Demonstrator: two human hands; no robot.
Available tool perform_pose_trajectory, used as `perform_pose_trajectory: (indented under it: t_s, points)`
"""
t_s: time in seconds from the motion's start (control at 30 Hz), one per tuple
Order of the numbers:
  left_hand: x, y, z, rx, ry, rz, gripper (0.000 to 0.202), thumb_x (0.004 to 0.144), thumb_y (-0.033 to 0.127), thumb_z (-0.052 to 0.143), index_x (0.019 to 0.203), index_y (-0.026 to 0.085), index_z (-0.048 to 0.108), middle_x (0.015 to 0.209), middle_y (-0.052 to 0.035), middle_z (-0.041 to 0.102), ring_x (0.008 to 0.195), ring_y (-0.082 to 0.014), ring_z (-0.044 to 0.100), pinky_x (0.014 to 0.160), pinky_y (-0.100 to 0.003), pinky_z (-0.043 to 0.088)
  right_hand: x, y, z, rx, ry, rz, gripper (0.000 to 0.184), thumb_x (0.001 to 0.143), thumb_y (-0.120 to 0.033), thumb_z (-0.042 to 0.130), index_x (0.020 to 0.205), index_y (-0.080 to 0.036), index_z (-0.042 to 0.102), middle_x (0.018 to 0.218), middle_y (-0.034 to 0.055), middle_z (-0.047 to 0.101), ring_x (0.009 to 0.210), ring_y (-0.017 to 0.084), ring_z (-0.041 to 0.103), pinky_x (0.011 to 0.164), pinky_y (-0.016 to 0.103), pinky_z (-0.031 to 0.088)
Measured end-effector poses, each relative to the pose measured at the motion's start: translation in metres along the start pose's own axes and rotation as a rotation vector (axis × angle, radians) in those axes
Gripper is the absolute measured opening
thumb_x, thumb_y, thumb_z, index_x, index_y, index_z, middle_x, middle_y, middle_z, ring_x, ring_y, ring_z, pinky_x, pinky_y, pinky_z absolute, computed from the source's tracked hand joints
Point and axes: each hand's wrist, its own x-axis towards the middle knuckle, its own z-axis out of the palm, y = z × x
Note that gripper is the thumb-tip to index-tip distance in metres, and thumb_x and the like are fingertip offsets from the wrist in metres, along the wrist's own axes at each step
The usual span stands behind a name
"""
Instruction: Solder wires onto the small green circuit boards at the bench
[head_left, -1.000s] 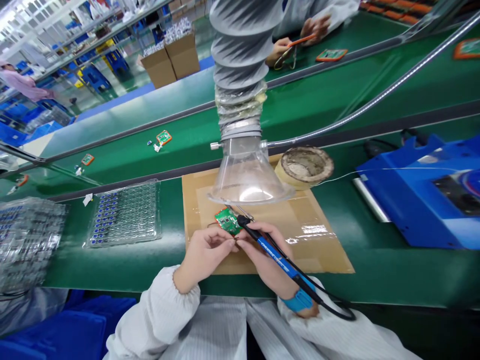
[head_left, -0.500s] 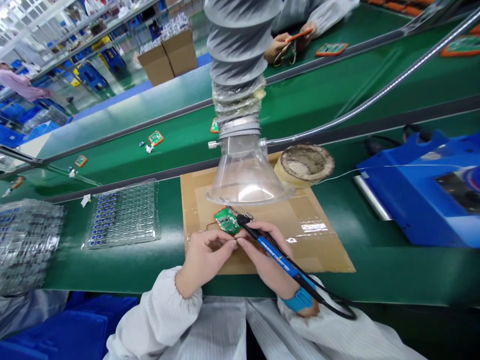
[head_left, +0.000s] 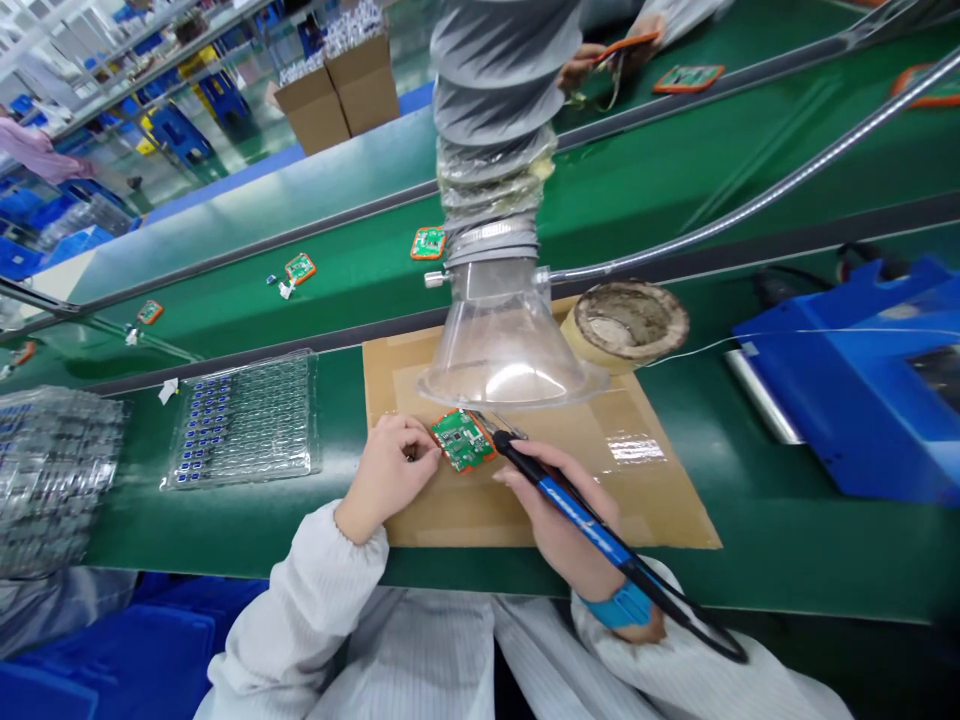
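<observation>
A green circuit board with an orange rim (head_left: 463, 440) lies on a brown cardboard sheet (head_left: 630, 500), beneath the clear fume hood (head_left: 517, 370). At the board's left edge is my left hand (head_left: 394, 468), its thumb and fingers pinched together. What they hold, if anything, is hidden by the fingers. My right hand (head_left: 574, 515) grips a blue and black soldering iron (head_left: 581, 515) like a pen. The iron's tip end reaches the board's upper right side, below the hood's rim. A blue wrist strap (head_left: 622, 605) is round my right wrist.
A round, stained pot (head_left: 630, 325) stands behind the cardboard. Left lies a clear tray (head_left: 255, 420) with small blue parts, beside stacked trays (head_left: 56, 480). At right is a blue machine (head_left: 862, 380). More boards (head_left: 300, 268) lie on the green belt (head_left: 360, 265). A co-worker's hands show at top.
My hands have moved apart: the left to the board's left edge, the right rightward with the soldering iron. The board now shows more fully. The whole view has shifted slightly.
</observation>
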Motion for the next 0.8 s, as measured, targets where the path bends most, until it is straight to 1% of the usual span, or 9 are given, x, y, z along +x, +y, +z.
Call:
perform_pose_trajectory:
  t_s: [0.1,0.2,0.3,0.37,0.5,0.63,0.8]
  points:
    - [0.008,-0.008,0.001,0.067,-0.042,-0.046,0.018,0.081,0.010,0.069,0.065,0.017,0.067,0.082,-0.0019,0.064,0.087,-0.0189,0.057,0.087,-0.036,0.041,0.000,0.005,-0.014,-0.119,-0.005,-0.056,0.016,0.092,-0.033,0.070,0.107,-0.027,0.072,0.103,0.0030,0.076,0.092,0.021,0.074,0.083,0.031,0.061]
    - [0.009,-0.009,0.001,0.052,-0.055,-0.069,0.018,0.080,0.009,0.068,0.064,0.017,0.066,0.083,-0.0016,0.064,0.088,-0.0186,0.056,0.086,-0.036,0.041,0.001,0.006,-0.021,-0.141,-0.029,-0.108,0.011,0.093,-0.030,0.066,0.102,-0.026,0.070,0.095,0.0029,0.076,0.084,0.020,0.074,0.074,0.030,0.060]
    - [0.009,-0.009,0.000,0.038,-0.066,-0.078,0.017,0.080,0.009,0.069,0.064,0.017,0.065,0.085,-0.0018,0.064,0.089,-0.0190,0.056,0.086,-0.036,0.041,0.003,0.002,-0.019,-0.152,-0.082,-0.164,0.005,0.091,-0.027,0.066,0.095,-0.025,0.068,0.088,0.0023,0.074,0.076,0.019,0.073,0.067,0.028,0.059]
    - [0.009,-0.009,0.000,0.051,-0.067,-0.074,0.018,0.079,0.009,0.069,0.064,0.017,0.065,0.084,-0.0018,0.064,0.089,-0.0192,0.056,0.087,-0.037,0.040,0.005,-0.002,-0.015,-0.164,-0.114,-0.188,0.004,0.090,-0.026,0.065,0.093,-0.026,0.066,0.085,0.0014,0.073,0.074,0.019,0.072,0.065,0.028,0.058]
    - [0.010,-0.011,0.001,0.060,-0.066,-0.059,0.018,0.079,0.009,0.069,0.063,0.017,0.065,0.082,-0.0015,0.063,0.088,-0.0192,0.056,0.087,-0.037,0.040,0.008,-0.005,-0.010,-0.153,-0.136,-0.212,0.007,0.089,-0.023,0.065,0.095,-0.027,0.065,0.084,0.0002,0.073,0.074,0.019,0.072,0.066,0.028,0.058]
    - [0.010,-0.011,0.002,0.063,-0.072,-0.056,0.018,0.078,0.009,0.069,0.063,0.018,0.066,0.082,-0.0017,0.063,0.089,-0.0198,0.056,0.087,-0.038,0.040,0.007,-0.003,-0.010,-0.150,-0.147,-0.191,0.008,0.090,-0.022,0.066,0.096,-0.027,0.065,0.086,0.0010,0.073,0.076,0.020,0.072,0.066,0.029,0.058]
    - [0.010,-0.009,0.001,0.063,-0.078,-0.070,0.018,0.077,0.008,0.069,0.062,0.017,0.064,0.082,-0.0018,0.062,0.090,-0.0203,0.055,0.087,-0.039,0.040,0.005,-0.001,-0.010,-0.134,-0.170,-0.189,0.009,0.090,-0.020,0.065,0.096,-0.027,0.064,0.087,0.0003,0.072,0.078,0.018,0.071,0.068,0.027,0.057]
